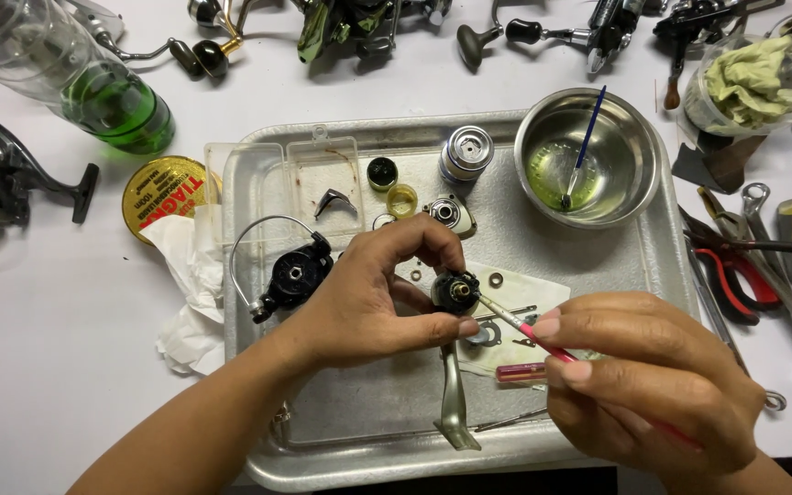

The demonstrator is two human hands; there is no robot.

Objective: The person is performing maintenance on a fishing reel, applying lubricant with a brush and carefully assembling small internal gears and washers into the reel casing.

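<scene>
Two hands are working over the metal tray (671, 275), and the risks are mostly about small parts. The left hand (368, 302) is clenching a dark reel body (456, 291) between thumb and fingers, lifted just above the tray, with its long metal stem (454, 403) hanging down toward the near rim. The right hand (648, 385) is pinching a thin pink-handled brush (529, 332), and its pale tip is touching the brass centre of the reel body.

Several loose pieces are lying directly under the hands: a small ring (496, 279), a washer (415, 274) and flat parts on a white paper sheet (524, 289). In my judgement, if the brush is pressing too hard sideways, the reel body could be twisting out of the thumb's hold and dropping onto those pieces, scattering them off the paper. The hanging stem is also sitting close to the tray's floor, so a downward dip could be knocking it.

Further back, a steel bowl (630, 197) is holding greenish liquid with a blue brush (585, 147) leaning in it; a careless reach across could be tipping that brush out. The clear plastic box (258, 183) is standing open beside a black rotor with a wire bail (291, 275), well apart from the hands
</scene>
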